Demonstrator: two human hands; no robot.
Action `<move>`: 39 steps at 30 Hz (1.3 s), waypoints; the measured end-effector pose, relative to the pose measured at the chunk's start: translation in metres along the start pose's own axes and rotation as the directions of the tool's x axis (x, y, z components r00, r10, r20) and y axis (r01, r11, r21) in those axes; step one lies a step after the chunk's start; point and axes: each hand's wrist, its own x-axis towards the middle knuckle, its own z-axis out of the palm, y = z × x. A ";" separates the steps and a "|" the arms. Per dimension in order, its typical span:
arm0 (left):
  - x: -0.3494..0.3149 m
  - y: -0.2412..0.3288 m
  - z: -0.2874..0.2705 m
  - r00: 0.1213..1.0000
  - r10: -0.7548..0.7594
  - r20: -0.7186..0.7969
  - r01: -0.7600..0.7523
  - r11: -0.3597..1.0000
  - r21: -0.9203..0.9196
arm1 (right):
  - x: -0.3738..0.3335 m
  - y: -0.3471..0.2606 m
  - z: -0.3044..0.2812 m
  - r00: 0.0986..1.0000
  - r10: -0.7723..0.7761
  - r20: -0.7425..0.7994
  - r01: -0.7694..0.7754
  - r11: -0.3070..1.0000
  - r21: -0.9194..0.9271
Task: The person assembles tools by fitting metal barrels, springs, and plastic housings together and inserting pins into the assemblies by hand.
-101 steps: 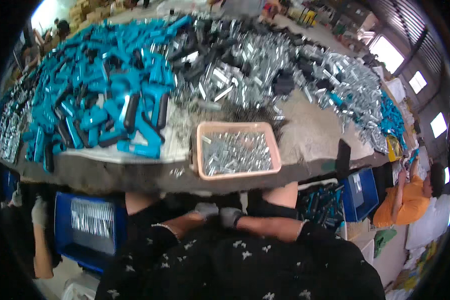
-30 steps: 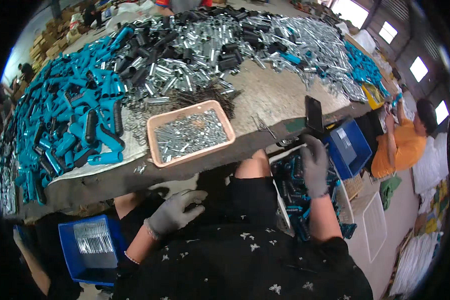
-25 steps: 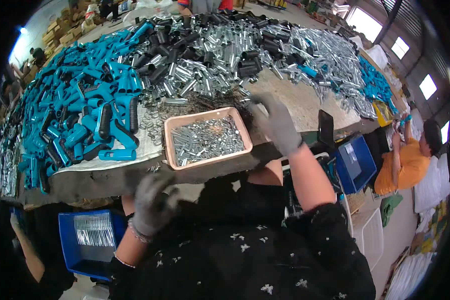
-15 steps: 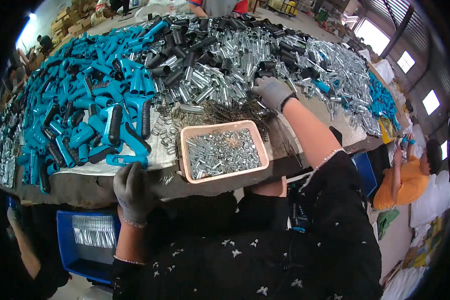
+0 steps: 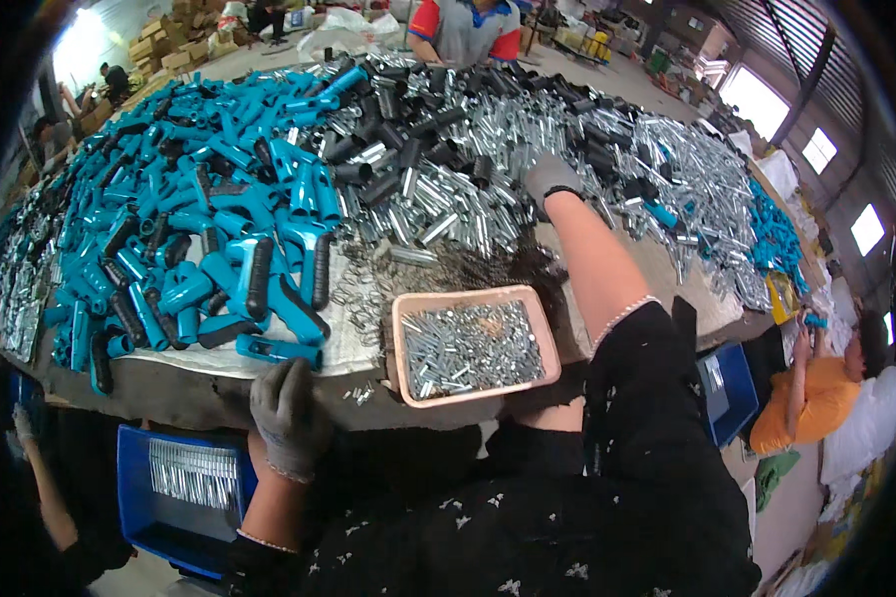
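While leaning over the counter (image 5: 219,393), reaching with the right hand (image 5: 551,177) far forward into the heap of silver metal tubes (image 5: 468,199), well past the pink tray (image 5: 473,347) of small silver pins. Resting the gloved left hand (image 5: 287,410) on the near counter edge, fingers loosely curled, gripping nothing visible, just below a blue handle (image 5: 279,349) at the foot of the blue pile (image 5: 199,229).

Noting largest to smallest: counter spanning the whole view; blue pile filling the left half; silver tubes and black grips (image 5: 408,129) covering centre and right; blue bin (image 5: 184,488) below the counter at left; pink tray near centre; scattered wire springs (image 5: 368,289) beside it.

Lying ahead and slightly right of the body, the tubes mostly pointing away from the person; right hand clearly nearer them, left hand nearer the blue handles.

Unable to tell whether the right hand is closed on a tube: glove seen from the back, fingertips buried in the heap. Far counter edge bending and blurring toward the rim.
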 end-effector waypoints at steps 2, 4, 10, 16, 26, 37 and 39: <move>0.001 0.000 -0.002 0.999 -0.021 0.036 0.021 1.000 -0.004 | 0.014 -0.011 0.009 0.992 0.048 0.121 -0.027 0.985 -0.170; 0.011 0.006 0.006 1.000 0.000 0.004 0.000 0.998 -0.063 | 0.055 0.035 0.027 0.994 0.095 0.047 -0.082 0.972 -0.219; 0.013 0.010 -0.007 0.999 -0.015 0.041 0.018 0.998 -0.064 | 0.041 0.031 0.028 0.991 0.130 0.006 -0.130 0.991 0.020; 0.007 0.010 -0.013 0.997 0.025 -0.072 -0.028 0.999 -0.043 | -0.103 -0.035 -0.071 0.991 -0.108 -0.080 0.133 0.705 0.697; 0.020 0.088 -0.046 0.255 0.551 0.795 0.927 -0.373 -0.039 | -0.354 -0.049 -0.091 0.225 -0.973 0.055 0.881 0.227 0.415; -0.015 0.101 -0.041 0.448 0.095 0.889 0.878 0.138 -0.458 | -0.382 -0.019 -0.053 0.767 -0.635 -0.091 0.475 0.467 0.746; -0.024 0.099 -0.040 0.537 0.075 0.841 0.800 0.273 -0.535 | -0.380 -0.012 -0.048 0.831 -0.555 -0.051 0.381 0.499 0.778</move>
